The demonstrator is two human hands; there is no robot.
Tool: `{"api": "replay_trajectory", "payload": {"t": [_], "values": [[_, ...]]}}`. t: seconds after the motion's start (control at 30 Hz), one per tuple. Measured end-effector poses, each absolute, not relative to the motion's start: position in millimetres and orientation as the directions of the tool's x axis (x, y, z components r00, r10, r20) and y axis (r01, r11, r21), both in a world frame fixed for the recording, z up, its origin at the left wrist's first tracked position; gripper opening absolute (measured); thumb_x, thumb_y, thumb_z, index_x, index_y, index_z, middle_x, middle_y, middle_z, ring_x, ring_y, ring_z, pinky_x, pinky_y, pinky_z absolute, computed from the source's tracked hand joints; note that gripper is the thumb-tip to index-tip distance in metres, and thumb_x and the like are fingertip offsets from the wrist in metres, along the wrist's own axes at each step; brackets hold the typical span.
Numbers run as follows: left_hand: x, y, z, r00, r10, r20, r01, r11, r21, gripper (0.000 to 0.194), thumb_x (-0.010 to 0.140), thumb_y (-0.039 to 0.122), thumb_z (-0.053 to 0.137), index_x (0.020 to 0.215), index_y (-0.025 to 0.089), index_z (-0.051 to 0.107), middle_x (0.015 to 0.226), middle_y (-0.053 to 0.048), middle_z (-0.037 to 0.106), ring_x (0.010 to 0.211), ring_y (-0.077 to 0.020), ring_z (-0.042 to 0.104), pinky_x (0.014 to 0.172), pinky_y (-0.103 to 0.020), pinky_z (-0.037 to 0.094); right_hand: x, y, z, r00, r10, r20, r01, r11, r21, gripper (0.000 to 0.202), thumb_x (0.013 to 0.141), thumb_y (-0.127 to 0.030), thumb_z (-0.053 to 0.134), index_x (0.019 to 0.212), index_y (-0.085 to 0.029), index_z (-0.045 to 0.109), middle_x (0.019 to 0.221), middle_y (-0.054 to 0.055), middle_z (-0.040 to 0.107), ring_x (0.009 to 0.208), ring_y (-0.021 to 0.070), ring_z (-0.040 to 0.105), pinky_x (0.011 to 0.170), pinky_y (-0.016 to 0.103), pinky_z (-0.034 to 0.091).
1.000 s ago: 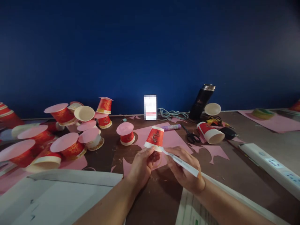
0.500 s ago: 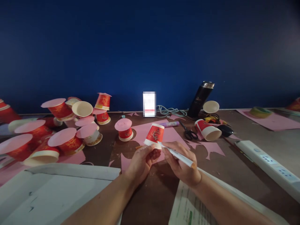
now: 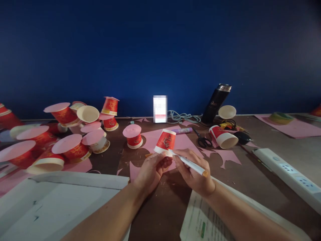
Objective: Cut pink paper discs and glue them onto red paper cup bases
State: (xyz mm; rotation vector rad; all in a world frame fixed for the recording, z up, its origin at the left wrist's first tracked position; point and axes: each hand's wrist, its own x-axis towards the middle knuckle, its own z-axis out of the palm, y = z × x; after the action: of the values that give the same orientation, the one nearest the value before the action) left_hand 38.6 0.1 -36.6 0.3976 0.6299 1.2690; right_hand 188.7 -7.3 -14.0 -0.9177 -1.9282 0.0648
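Shifted since the first frame: the white pen [image 3: 192,165], its tip now off the rim's right edge and low on the cup's side.

Mid-scene, the red paper cup [image 3: 167,139] is held tilted above the brown table [image 3: 155,217], wide rim toward the near side. Thumb and fingers of the left hand [image 3: 152,169] pinch that rim; the right hand [image 3: 195,170] has its fingers clamped round the pen. Whether the tip touches is too small to tell. Thin paper probably dents easily, so a gentle, steady pinch and light pen pressure should serve best. Farther left stands a disc-topped cup [image 3: 132,138]; farther right, black scissors [image 3: 204,143].
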Motion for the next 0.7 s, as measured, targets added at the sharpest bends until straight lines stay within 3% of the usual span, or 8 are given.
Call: {"api": "replay_trajectory", "payload": {"t": [0.7], "values": [[39.3, -0.4, -37.0, 0.181, 0.964, -0.197, -0.745, 0.265, 0.612, 0.011, 0.071, 0.019, 0.074, 0.078, 0.011, 0.071, 0.077, -0.005, 0.069, 0.073, -0.0114, 0.063, 0.078, -0.025, 0.051, 188.7, -8.0, -15.0, -0.244, 0.631, 0.737, 0.590, 0.699, -0.403, 0.021, 0.087, -0.016, 0.059, 0.108, -0.019, 0.061, 0.092, 0.004, 0.069, 0.079, 0.0137, 0.066, 0.072, 0.024, 0.052]]}}
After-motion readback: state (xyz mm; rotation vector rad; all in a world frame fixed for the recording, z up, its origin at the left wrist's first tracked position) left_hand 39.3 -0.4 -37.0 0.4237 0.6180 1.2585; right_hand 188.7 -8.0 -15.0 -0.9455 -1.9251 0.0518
